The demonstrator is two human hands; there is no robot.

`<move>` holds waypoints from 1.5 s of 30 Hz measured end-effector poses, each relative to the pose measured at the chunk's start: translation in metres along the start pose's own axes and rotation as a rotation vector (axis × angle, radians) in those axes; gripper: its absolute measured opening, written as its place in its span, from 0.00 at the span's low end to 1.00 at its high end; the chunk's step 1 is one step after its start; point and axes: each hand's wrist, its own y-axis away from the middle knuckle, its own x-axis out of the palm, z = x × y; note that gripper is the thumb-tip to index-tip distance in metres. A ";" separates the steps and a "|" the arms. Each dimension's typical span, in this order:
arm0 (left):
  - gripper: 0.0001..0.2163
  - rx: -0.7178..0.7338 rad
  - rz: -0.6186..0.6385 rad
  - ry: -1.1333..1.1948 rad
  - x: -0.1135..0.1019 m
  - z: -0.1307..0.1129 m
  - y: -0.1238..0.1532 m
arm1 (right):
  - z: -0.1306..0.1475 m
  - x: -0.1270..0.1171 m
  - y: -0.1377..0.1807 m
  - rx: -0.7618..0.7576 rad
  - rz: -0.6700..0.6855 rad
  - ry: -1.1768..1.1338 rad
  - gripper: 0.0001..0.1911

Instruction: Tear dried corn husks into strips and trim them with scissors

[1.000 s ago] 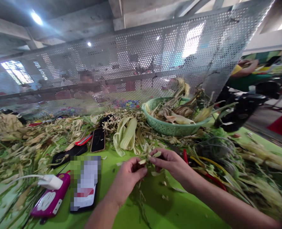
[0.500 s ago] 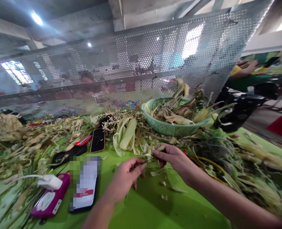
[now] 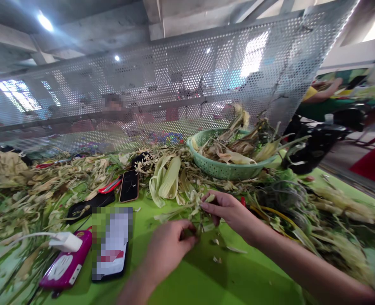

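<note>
Honestly, the weak spot is the little corn-husk bundle (image 3: 196, 204): it's pinched in fingertips only, so a tug could pull the thin strips loose or tear them. There's also a red handle (image 3: 243, 201) right beside the right wrist, so a careless swing might knock it. The right hand (image 3: 224, 208) is closed on that bundle, over the counter (image 3: 238, 279), near a pale corn husk (image 3: 169, 180). The left hand (image 3: 171, 242) is loosely curled nearby, too blurry to tell if it's gripping anything.
</note>
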 end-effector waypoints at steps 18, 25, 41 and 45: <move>0.14 -0.050 -0.057 0.632 0.004 -0.007 -0.004 | 0.004 0.012 0.008 -0.047 0.015 0.049 0.17; 0.12 -0.077 -0.093 0.808 0.010 -0.004 -0.006 | 0.007 0.013 0.011 -0.023 0.102 -0.036 0.17; 0.07 -0.075 -0.048 0.661 0.003 -0.011 0.000 | 0.011 0.010 0.008 -0.169 0.058 0.231 0.12; 0.11 -0.008 -0.067 0.662 0.003 -0.008 -0.002 | 0.019 0.008 0.005 -0.254 0.052 0.373 0.11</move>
